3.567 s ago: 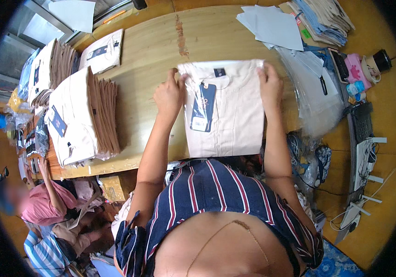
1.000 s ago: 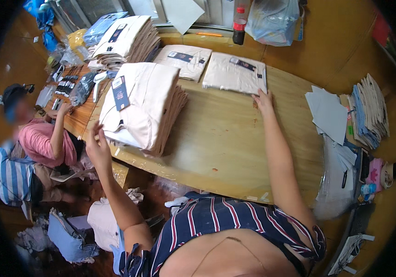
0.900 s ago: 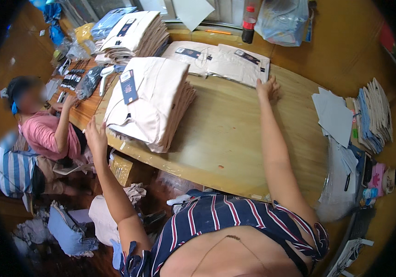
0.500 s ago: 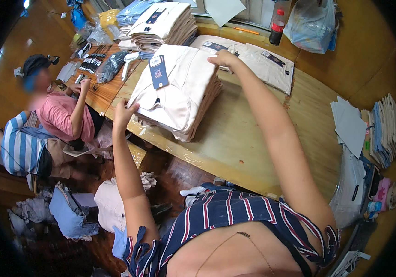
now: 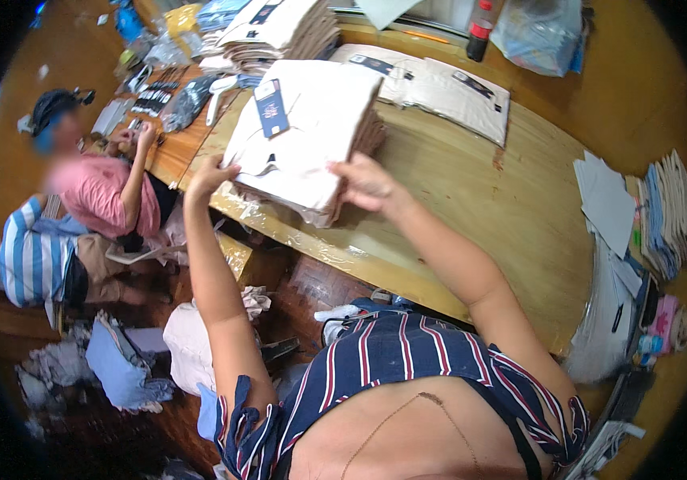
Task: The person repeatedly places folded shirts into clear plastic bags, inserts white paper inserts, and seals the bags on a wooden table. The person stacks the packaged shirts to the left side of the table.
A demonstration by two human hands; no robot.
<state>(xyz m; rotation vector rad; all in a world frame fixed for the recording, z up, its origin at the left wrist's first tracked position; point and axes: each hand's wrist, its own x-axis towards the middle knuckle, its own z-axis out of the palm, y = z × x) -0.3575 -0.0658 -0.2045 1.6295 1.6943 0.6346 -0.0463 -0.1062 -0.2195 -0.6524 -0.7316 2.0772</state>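
Note:
A pile of folded cream shirts [image 5: 363, 144] stands on the wooden table in front of me. The top folded shirt [image 5: 311, 120] carries a dark blue hang tag [image 5: 270, 109] and has its collar opening toward me. My left hand [image 5: 210, 178] pinches this shirt's near left corner, thumb on top. At the near right edge, my right hand [image 5: 366, 186] grips the same shirt, with its thumb over the top and its other fingers lower along the side. Some fingertips are hidden by the cloth.
Beyond the pile lie more tagged cream shirts [image 5: 455, 100], beside a taller shirt stack [image 5: 279, 36]. A white handheld tool [image 5: 218, 98] rests at the left. A dark drink bottle [image 5: 479, 32] stands at the back. Papers [image 5: 606, 196] lie right; two people sit left.
My right hand has come from the shirt's far right corner down to its near right edge. My left hand stays at the near left corner.

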